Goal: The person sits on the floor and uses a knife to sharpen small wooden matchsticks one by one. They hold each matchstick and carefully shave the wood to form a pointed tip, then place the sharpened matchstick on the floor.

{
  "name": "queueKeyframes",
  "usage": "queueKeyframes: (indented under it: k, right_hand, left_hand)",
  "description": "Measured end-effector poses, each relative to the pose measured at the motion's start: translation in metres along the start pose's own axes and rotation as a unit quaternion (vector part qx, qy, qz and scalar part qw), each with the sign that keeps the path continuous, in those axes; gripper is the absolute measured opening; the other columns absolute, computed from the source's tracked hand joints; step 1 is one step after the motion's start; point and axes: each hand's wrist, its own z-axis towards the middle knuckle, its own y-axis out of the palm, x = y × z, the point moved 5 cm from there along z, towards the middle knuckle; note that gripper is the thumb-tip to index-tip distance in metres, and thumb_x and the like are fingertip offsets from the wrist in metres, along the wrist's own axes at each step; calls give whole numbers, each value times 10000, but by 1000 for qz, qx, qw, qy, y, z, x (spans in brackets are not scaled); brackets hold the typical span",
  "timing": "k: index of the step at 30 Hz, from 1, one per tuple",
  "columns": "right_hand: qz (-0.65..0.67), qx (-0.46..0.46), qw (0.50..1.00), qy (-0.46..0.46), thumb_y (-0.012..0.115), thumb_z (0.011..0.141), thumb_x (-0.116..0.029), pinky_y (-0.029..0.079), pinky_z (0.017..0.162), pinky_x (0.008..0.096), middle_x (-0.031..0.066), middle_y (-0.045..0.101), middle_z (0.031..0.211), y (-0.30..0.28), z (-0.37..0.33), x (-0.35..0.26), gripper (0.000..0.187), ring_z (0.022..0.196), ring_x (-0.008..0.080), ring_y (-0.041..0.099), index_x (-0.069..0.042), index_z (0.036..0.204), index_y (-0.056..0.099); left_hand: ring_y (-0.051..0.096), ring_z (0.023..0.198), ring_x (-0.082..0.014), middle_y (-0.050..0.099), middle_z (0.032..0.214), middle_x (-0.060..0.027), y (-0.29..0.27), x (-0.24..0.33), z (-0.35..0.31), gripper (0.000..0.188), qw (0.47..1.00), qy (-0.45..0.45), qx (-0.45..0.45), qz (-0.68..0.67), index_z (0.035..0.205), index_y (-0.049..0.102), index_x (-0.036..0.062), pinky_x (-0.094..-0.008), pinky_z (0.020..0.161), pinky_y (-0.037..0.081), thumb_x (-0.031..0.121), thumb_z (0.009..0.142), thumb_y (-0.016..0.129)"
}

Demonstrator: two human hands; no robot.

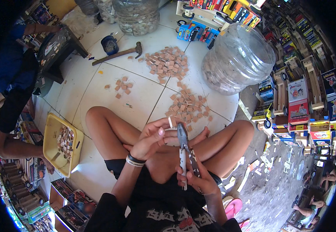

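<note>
My left hand, with dark and pale bands at its wrist, pinches a small wooden piece with a white edge. Pliers with worn, paint-chipped handles are gripped in my right hand. Their jaws point away from me, close beside the wooden piece; whether they touch it I cannot tell. On the tiles beyond my crossed legs lie a pile of small brown squares and a farther pile of squares, with thin, wire-like bits among them. A smaller group of squares lies to the left.
A hammer lies near a blue cup. At left is a yellow tub of small pieces, near a person beside a dark stool. A clear plastic jar and stacked toy trucks fill the right.
</note>
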Motion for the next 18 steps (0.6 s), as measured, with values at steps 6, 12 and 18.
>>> queueKeyframes:
  k: [6,12,18]
  right_hand:
    - [116,-67,990,42,645,1057,-240,445,826,319,70,505,1213,11,-4,15,756,959,145,476,-144,1662,201]
    - [-202,31,979,-14,612,1048,-81,488,930,378,128,579,1238,4,2,11,703,1041,213,569,-68,1650,249]
    - [-611,112,755,-210,633,1003,13,503,988,355,127,603,1155,12,8,-20,706,1023,193,618,-7,1632,313]
  left_hand:
    - [731,1140,-361,725,1159,-185,2,-9,-1,350,998,-19,-41,-50,1288,618,-50,-527,1016,602,145,1009,700]
    - [734,1131,-352,727,1159,-169,-5,-7,-4,297,998,-61,0,-35,1246,644,-36,-514,1018,603,124,1004,707]
    - [727,1098,-318,730,1153,-174,-2,-3,-1,262,998,-12,-24,-59,1226,686,-46,-485,972,626,97,1008,705]
